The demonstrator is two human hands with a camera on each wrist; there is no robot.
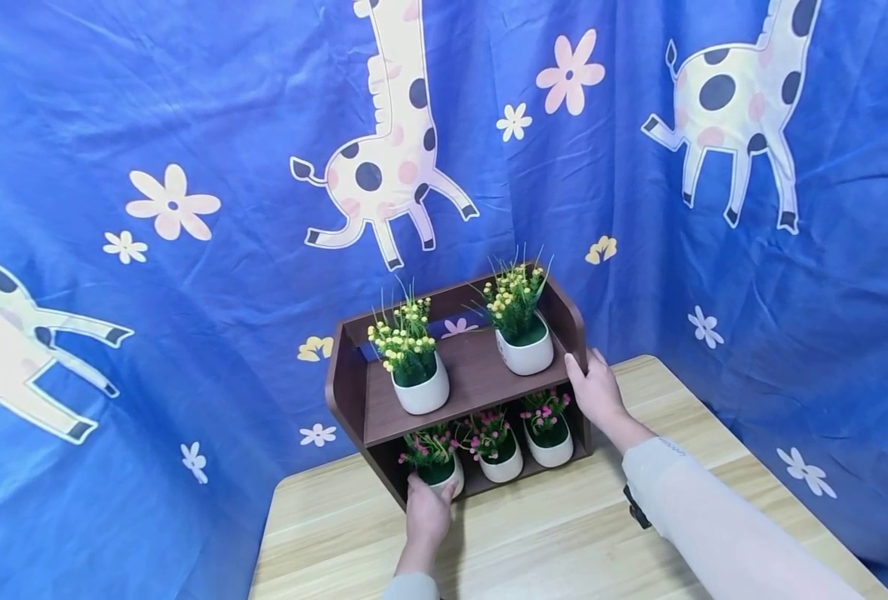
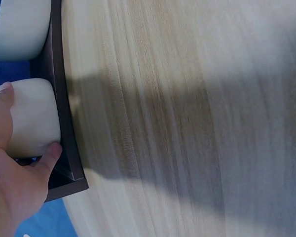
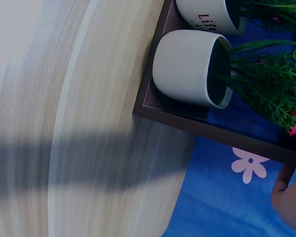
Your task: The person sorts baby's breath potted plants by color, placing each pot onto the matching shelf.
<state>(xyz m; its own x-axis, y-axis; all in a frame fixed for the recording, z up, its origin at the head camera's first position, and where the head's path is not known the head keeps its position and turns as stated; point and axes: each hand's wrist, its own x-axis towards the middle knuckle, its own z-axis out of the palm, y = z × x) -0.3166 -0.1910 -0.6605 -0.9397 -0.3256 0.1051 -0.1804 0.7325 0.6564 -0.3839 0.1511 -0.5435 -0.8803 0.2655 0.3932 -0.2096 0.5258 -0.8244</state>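
Observation:
A dark brown two-tier shelf stands on the table. My left hand grips the white flowerpot at the left end of the lower tier, thumb and fingers spread to either side of it. Pink flowers rise from this pot. At the shelf's right side, my right hand holds the side panel, its thumb at the front edge. In the right wrist view only part of that hand shows, against the panel's outer face.
Beside the held pot stand a middle white pot and a right white pot, both with pink flowers. Above, a left pot and a right pot bear yellow flowers. A blue curtain surrounds the wooden table.

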